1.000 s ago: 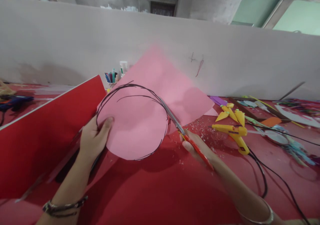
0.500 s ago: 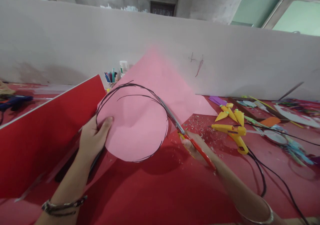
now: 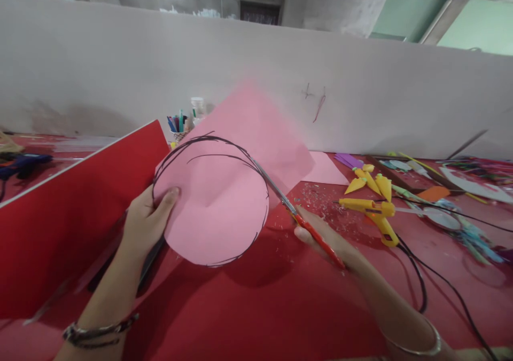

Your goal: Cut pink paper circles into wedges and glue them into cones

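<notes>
I hold a pink paper sheet [image 3: 224, 190] above the red table [image 3: 248, 307]; a circle is drawn on it in black marker. My left hand [image 3: 146, 219] pinches the circle's left edge, thumb on top. Gripping red-handled scissors [image 3: 298, 219], my right hand [image 3: 324, 241] has their blades lying along the drawn line at the circle's upper right. The lower and right part of the circle is cut free. The uncut remainder of the sheet stands up behind the blades.
A large red sheet [image 3: 76, 211] leans at the left. A yellow glue gun [image 3: 372, 214] with a black cable [image 3: 420, 281] lies right of the scissors, near yellow paper cones [image 3: 371, 182] and craft scraps. A cup of pens [image 3: 179, 125] stands by the white partition.
The scissors have advanced up along the drawn line. The loose pink remainder has swung left and folded, and the circle has dropped slightly.
</notes>
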`<state>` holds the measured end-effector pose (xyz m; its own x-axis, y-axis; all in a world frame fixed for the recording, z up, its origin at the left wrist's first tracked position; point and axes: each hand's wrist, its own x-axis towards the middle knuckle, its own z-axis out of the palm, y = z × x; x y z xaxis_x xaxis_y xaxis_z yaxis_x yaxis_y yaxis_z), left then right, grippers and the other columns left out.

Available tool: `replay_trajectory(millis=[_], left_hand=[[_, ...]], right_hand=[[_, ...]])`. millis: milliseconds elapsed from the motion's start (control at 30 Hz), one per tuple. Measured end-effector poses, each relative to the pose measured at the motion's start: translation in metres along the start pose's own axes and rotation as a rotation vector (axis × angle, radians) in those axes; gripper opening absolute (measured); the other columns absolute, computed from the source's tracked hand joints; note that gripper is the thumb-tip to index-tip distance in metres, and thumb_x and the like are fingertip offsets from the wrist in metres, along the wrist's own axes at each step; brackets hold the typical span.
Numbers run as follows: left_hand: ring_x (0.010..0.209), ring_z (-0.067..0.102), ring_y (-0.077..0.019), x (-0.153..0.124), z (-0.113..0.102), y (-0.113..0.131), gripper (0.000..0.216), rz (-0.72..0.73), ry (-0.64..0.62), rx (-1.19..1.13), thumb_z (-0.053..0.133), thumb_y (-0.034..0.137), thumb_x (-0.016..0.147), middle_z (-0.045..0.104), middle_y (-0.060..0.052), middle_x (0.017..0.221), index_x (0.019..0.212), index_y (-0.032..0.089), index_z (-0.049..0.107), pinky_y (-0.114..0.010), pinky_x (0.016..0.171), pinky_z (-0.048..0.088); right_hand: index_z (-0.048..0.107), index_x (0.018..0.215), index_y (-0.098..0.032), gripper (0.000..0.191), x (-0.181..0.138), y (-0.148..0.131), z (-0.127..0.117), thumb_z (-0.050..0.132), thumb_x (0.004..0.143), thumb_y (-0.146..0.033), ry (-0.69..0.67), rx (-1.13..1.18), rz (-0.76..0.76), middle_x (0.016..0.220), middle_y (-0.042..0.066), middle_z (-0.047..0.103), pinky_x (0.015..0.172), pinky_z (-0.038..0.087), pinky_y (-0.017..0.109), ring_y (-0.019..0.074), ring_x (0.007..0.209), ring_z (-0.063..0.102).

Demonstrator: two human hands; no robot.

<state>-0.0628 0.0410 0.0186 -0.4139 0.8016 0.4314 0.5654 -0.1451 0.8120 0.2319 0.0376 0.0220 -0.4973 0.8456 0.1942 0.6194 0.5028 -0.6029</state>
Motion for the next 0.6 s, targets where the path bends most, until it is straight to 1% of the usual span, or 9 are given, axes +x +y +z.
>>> replay_trajectory(millis=[100, 167, 233, 300, 467, 600], left_hand=[[0.074, 0.062, -0.0225, 0.000, 0.000, 0.003, 0.026, 0.025, -0.037, -0.026, 0.049, 0.045, 0.061, 0.065, -0.003, 0.069, 0.066, 0.020, 0.054, -0.033, 0.070, 0.051], [0.075, 0.062, -0.0231, 0.000, 0.000, 0.005, 0.023, 0.033, -0.068, -0.043, 0.049, 0.044, 0.061, 0.062, -0.001, 0.062, 0.060, 0.021, 0.050, -0.034, 0.073, 0.051], [0.076, 0.062, -0.0238, 0.000, 0.000, 0.005, 0.022, 0.029, -0.083, -0.053, 0.049, 0.044, 0.061, 0.060, -0.001, 0.058, 0.058, 0.022, 0.049, -0.035, 0.074, 0.051], [0.077, 0.063, -0.0241, -0.001, 0.000, 0.004, 0.023, 0.023, -0.083, -0.052, 0.049, 0.045, 0.061, 0.061, -0.002, 0.060, 0.059, 0.022, 0.050, -0.036, 0.076, 0.050], [0.079, 0.063, -0.0242, 0.000, 0.001, 0.005, 0.024, 0.009, -0.091, -0.043, 0.049, 0.045, 0.061, 0.067, -0.004, 0.074, 0.061, 0.021, 0.051, -0.036, 0.076, 0.050], [0.080, 0.063, -0.0246, 0.000, 0.000, 0.005, 0.025, -0.003, -0.097, -0.031, 0.049, 0.045, 0.060, 0.068, -0.005, 0.075, 0.062, 0.021, 0.052, -0.037, 0.077, 0.050]], right_hand=[[0.028, 0.065, -0.021, 0.054, 0.001, 0.004, 0.000, 0.019, 0.075, -0.074, -0.006, -0.007, -0.023, 0.062, -0.002, 0.037, 0.048, 0.032, 0.026, 0.0116, 0.054, 0.034], [0.027, 0.065, -0.021, 0.054, 0.001, 0.008, 0.002, 0.017, 0.076, -0.073, -0.009, 0.011, -0.045, 0.062, -0.002, 0.035, 0.048, 0.031, 0.026, 0.0113, 0.053, 0.033], [0.026, 0.065, -0.022, 0.052, 0.002, 0.011, 0.004, 0.019, 0.078, -0.071, -0.013, 0.037, -0.063, 0.061, -0.003, 0.032, 0.048, 0.029, 0.025, 0.0108, 0.053, 0.031], [0.025, 0.064, -0.022, 0.051, 0.002, 0.012, 0.005, 0.020, 0.078, -0.070, -0.010, 0.060, -0.069, 0.060, -0.004, 0.031, 0.048, 0.026, 0.025, 0.0105, 0.052, 0.028], [0.027, 0.064, -0.021, 0.052, 0.002, 0.011, 0.007, 0.019, 0.079, -0.070, -0.015, 0.110, -0.039, 0.060, -0.004, 0.029, 0.047, 0.023, 0.025, 0.0100, 0.052, 0.026], [0.026, 0.061, -0.021, 0.052, 0.000, 0.008, 0.008, 0.019, 0.079, -0.070, -0.019, 0.156, -0.001, 0.056, -0.004, 0.028, 0.045, 0.021, 0.024, 0.0097, 0.050, 0.025]])
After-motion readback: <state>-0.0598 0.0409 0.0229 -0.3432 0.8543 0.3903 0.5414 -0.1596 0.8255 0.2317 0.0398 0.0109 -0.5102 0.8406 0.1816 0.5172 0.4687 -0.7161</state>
